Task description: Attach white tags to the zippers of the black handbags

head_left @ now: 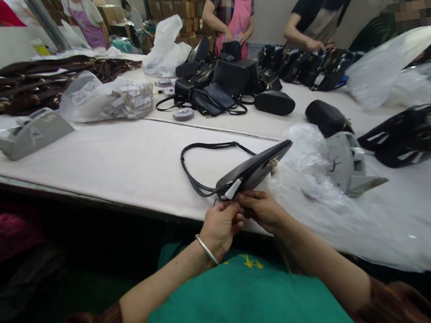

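A black handbag (256,169) lies tilted on the white table in front of me, with gold-coloured hardware on its side. Its thin black strap (189,171) loops out to the left, and a white tag (233,189) hangs at the near end. Just below that tag, the fingers of my left hand (221,228) are closed in a pinch. My right hand (261,208) pinches right beside it, its fingertips against the left ones at the bag's near end. Whatever small part is between the fingers is hidden.
Clear plastic wrap (308,170) and a grey tape dispenser (345,164) are right of the bag. Another dispenser (31,135) stands left, near a plastic bag of tags (110,98) and dark brown straps (39,82). Black bags (230,78) are piled farther back, where co-workers (233,14) stand.
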Motion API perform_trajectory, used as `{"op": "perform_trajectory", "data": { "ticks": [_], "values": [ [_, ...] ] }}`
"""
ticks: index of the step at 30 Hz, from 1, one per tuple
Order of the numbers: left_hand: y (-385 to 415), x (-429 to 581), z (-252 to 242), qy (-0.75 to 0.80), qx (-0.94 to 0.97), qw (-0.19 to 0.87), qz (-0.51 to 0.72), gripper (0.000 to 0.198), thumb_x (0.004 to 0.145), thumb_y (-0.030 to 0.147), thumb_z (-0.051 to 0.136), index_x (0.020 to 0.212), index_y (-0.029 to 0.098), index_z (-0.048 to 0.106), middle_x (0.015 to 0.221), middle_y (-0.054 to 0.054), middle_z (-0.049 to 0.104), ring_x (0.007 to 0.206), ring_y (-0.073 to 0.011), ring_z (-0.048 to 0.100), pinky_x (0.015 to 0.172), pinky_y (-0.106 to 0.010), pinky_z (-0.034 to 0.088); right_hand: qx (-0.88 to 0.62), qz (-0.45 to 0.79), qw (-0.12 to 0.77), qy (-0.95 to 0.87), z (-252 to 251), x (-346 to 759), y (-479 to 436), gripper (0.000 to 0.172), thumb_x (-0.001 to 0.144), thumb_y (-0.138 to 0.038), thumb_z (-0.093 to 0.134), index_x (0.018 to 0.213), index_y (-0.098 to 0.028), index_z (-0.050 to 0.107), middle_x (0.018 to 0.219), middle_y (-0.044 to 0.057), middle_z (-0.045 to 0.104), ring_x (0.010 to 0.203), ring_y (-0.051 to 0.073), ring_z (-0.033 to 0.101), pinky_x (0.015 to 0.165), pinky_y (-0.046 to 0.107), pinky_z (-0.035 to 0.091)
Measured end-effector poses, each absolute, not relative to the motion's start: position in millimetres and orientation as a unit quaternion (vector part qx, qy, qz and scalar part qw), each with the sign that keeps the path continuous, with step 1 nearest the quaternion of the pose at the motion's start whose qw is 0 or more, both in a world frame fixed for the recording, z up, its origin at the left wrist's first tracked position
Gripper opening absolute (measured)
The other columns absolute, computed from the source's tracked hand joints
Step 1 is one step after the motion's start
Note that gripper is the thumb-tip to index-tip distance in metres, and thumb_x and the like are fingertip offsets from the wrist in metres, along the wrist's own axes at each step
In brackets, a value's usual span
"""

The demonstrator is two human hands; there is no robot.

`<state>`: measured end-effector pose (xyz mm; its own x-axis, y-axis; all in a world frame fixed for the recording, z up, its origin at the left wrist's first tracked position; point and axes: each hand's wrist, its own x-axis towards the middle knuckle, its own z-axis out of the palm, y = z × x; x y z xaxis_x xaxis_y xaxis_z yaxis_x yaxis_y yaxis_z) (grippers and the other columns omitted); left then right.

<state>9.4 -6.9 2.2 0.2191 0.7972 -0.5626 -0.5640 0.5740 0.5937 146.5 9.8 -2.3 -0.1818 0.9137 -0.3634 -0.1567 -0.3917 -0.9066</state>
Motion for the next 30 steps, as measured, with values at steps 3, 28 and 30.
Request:
{"op": "perform_trajectory", "data": {
  "ticks": [3,28,30],
  "values": [
    [-6,8,2,0.444,0.125,0.772,0.437,0.016,0.074,0.019,0.078,0.079,0.012,0.065,0.07,-0.001,0.061,0.052,-0.0046,0.053,0.044,-0.014,0.044,-0.555,0.604,0.404,-0.405,-1,149,9,0.043,0.066,-0.056,0.077,0.078,-0.015,0.07,0.064,0.002,0.062,0.05,0.011,0.046,0.046,0.025,0.033],
    [-9,0,-1,0.471,0.192,0.754,0.415,0.026,0.069,0.028,0.075,0.089,0.014,0.067,0.078,-0.001,0.06,0.065,-0.0086,0.057,0.054,-0.019,0.047,-0.585,0.549,0.429,-0.414,-4,140,8,0.033,0.065,-0.045,0.075,0.072,-0.013,0.072,0.058,0.001,0.059,0.052,0.011,0.043,0.047,0.024,0.031],
    [-7,-1,-3,0.462,0.185,0.751,0.435,0.025,0.066,0.027,0.076,0.085,0.014,0.066,0.074,0.0,0.058,0.062,-0.0071,0.055,0.054,-0.018,0.045,-0.587,0.555,0.425,-0.408,-4,140,9,0.033,0.064,-0.046,0.075,0.07,-0.014,0.069,0.054,-0.001,0.054,0.049,0.01,0.04,0.045,0.024,0.029]
  ]
}}
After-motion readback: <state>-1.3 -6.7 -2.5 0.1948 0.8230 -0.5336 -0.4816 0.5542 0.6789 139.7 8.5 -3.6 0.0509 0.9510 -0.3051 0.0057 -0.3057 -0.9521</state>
